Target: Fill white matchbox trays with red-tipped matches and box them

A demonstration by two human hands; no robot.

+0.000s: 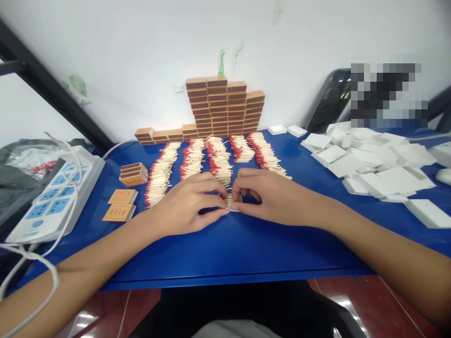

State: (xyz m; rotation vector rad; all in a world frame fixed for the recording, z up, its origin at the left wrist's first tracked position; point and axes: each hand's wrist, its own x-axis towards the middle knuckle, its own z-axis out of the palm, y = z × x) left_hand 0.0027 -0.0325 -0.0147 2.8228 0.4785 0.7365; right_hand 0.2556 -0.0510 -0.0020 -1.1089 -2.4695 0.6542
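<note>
My left hand and my right hand meet over the blue table. Together their fingertips pinch a small bundle of matches that seems to sit in a white tray, mostly hidden by the fingers. Just behind the hands lie several rows of loose red-tipped matches. Both hands are closed around the bundle.
A stack of brown matchboxes stands against the white wall. A few closed matchboxes lie at the left. A pile of white inner trays covers the right side. A white power strip with cables sits at the far left.
</note>
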